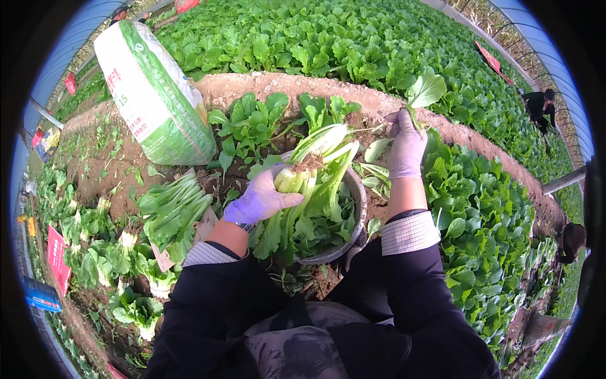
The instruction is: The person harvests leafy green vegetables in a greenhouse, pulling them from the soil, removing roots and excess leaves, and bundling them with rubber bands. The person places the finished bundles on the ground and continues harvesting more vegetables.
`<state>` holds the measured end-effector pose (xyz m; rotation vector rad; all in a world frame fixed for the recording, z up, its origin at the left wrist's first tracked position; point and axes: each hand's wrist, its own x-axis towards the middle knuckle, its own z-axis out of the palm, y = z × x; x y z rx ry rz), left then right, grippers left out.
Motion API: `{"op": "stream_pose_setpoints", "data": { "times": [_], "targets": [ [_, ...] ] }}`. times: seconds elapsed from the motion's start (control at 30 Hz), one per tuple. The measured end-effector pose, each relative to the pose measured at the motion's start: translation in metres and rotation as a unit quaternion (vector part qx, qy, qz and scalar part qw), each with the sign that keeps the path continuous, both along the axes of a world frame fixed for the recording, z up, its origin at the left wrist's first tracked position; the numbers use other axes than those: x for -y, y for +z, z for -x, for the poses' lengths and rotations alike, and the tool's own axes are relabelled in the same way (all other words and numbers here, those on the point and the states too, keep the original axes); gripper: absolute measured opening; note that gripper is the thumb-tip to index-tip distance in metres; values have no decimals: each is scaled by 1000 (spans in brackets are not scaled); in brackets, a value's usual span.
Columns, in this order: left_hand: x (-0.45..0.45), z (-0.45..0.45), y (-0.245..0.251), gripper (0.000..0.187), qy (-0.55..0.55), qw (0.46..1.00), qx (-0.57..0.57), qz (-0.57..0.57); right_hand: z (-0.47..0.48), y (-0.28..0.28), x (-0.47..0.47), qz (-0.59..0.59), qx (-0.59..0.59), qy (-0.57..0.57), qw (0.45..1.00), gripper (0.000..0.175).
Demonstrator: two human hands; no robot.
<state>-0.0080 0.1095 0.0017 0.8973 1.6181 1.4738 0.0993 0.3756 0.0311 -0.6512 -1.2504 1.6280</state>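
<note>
My left hand (265, 196), in a thin purple glove, is closed around a bunch of leafy greens (310, 189) with pale stems and brown roots. The bunch lies over a round grey basin (360, 203) that holds loose green leaves. My right hand (407, 144), gloved too, is raised to the right of the basin and pinches the stem of a single green leaf (427, 91). Left of the basin, a pile of picked greens (177, 208) rests on a piece of cardboard (163, 258), roots towards the top right.
A white and green woven sack (154, 94) stands at the upper left. Tied bundles of greens (102, 263) stand on the soil at the left. Growing greens (473, 227) fill the right side, and a low soil ridge (303, 85) curves beyond the basin. Other people (539, 109) are farther off.
</note>
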Motion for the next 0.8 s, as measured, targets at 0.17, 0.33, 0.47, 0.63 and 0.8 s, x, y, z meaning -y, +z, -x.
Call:
{"op": "stream_pose_setpoints", "data": {
  "times": [0.17, 0.33, 0.47, 0.63, 0.8],
  "targets": [
    [11, 6, -1, 54, 22, 999, 25, 31, -13, -11, -34, -235, 584, 19, 777, 70],
    [17, 11, -4, 57, 23, 999, -7, 46, -1, -26, -1, -188, 159, 263, 933, 46],
    [15, 10, -6, 60, 0, 998, -29, 62, 7, -23, 26, -144, 189, 262, 935, 18],
    [13, 7, -4, 52, 23, 998, 18, 51, 0, -6, 1, -35, 157, 81, 984, 12],
    [12, 9, 0, 47, 13, 998, 69, 3, -12, -15, 5, -67, 126, 441, 886, 54]
  ]
}}
